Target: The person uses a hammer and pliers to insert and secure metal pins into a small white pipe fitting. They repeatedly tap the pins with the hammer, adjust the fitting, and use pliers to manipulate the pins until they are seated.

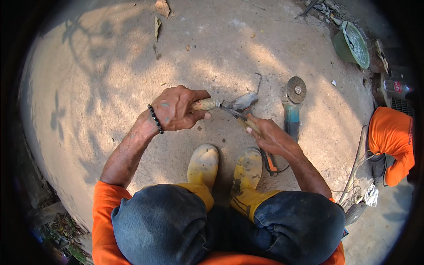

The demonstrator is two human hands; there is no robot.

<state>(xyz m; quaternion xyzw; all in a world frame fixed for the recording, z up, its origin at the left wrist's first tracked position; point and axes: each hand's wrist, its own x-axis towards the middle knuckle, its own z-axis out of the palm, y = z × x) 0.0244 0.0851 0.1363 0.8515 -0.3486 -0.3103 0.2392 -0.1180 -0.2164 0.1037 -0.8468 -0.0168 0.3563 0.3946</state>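
My left hand (179, 107), with a black bead bracelet at its wrist, is closed round the pale worn handle of what looks like a trowel (245, 101). Its grey blade points right, over the concrete. My right hand (272, 136) grips a tool with a wooden handle (248, 123), whose dark metal end reaches up and left to the trowel's neck. Whether the two metals touch, I cannot tell. An angle grinder (292, 114) lies just beyond my right hand, its worn round disc (296, 89) at the far end.
My yellow boots (204, 164) stand below the hands. An orange-handled tool (270, 162) lies beside the right boot, and a bent thin rod (259, 80) beyond the blade. At right are a green basin (351, 45), a plastic bottle (396, 86), a cable (353, 170) and a person in orange (391, 141).
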